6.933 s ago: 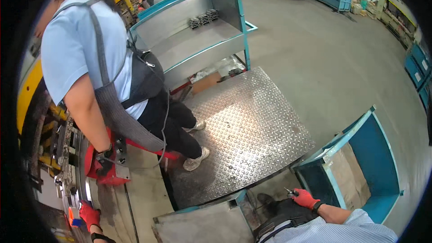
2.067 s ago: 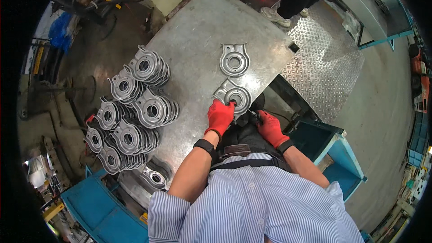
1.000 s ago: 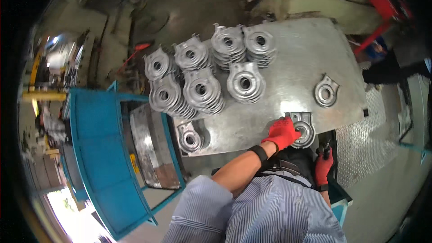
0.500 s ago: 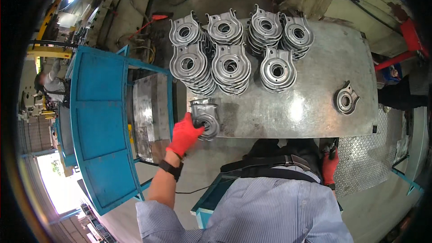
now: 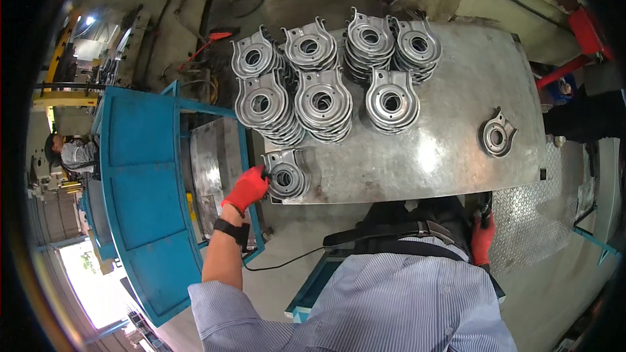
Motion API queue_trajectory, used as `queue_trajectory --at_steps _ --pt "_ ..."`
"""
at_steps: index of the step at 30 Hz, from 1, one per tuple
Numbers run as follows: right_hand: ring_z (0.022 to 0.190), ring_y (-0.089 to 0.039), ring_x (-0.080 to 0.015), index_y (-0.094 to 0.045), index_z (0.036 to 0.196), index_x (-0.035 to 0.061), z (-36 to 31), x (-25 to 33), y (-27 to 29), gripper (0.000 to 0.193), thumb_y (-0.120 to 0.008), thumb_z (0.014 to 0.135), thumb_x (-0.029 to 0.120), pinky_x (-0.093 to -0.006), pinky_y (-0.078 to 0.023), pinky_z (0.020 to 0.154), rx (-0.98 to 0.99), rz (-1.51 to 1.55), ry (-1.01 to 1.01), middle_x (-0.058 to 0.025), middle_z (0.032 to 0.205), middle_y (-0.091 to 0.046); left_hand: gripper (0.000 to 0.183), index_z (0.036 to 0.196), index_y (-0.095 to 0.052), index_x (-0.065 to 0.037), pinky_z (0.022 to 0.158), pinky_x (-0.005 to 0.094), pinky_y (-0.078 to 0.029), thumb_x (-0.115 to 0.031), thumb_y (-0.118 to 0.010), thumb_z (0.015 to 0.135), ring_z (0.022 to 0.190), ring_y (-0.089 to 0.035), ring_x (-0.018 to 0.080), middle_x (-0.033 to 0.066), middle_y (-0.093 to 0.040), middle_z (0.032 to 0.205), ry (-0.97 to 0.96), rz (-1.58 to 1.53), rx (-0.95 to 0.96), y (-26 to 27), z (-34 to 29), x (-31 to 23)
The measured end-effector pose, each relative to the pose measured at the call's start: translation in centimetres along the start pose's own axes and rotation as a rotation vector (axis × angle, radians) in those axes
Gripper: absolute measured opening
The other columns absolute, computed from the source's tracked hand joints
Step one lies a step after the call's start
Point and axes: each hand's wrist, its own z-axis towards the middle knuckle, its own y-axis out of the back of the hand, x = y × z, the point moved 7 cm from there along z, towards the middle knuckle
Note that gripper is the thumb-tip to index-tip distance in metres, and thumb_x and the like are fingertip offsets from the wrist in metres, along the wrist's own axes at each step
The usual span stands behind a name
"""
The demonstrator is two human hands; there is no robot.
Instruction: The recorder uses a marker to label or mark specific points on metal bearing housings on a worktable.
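L hand (image 5: 248, 188) at metal part (image 5: 297, 181) on table (image 5: 456, 98) corner; R hand (image 5: 482, 241) low w/ dark tool (image 5: 486, 203)

Part sits just right of L hand, at near left corner of table. Silver-grey pressed metal, dull shine; one end rounded, other end straight w/ raised corners; raised ring round big centre hole, plus small holes. Seems layered, more than 1 pc; can't count layers. Straight end points away from the body, round end toward it; long axis runs approx. straight out from the person, lying flat.

L hand: red glove, fingertips at part's left edge; can't tell if gripping or let go. R hand: red glove, closed round dark tool, off the near right end of table; tool's exact kind unclear.

Count: 7 stacks (image 5: 319, 83) of same-looking parts beyond and right of L hand, 4 in far row, 3 in near row, straight ends mostly away from body. 1 lone part (image 5: 506, 135) beyond R hand, straight end angled away and to the right, so its long axis is slanted. 1 table. 1 blue bin (image 5: 147, 189) left of L hand. 1 tread plate (image 5: 531, 228) right of R hand.
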Motion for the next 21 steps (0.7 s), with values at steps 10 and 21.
queue_trajectory --at_steps 10,21 --pt "0.086 -0.059 -0.0137 -0.057 0.111 -0.0007 0.1 3.1 0.3 0.023 -0.055 0.088 0.001 -0.0284 -0.047 0.078 0.016 0.101 0.012 -0.0096 0.097 -0.065 0.046 0.118 -0.055 0.001 0.090 0.0427 -0.044 -0.028 -0.059 0.082 0.104 -0.055 0.0385 0.0250 -0.058 0.109 0.117 -0.158 0.036 -0.4 -0.9 0.2" --pt "0.092 -0.059 -0.0169 -0.057 0.112 -0.0006 0.3 0.5 0.1 0.025 -0.056 0.087 0.001 -0.0290 -0.046 0.082 0.013 0.072 0.013 -0.0113 0.100 -0.065 0.042 0.118 -0.055 -0.002 0.088 0.0437 -0.045 -0.026 -0.055 0.084 0.102 -0.056 0.0378 0.0231 -0.059 0.110 0.013 0.037 -0.038 -0.5 -1.3 -0.3"
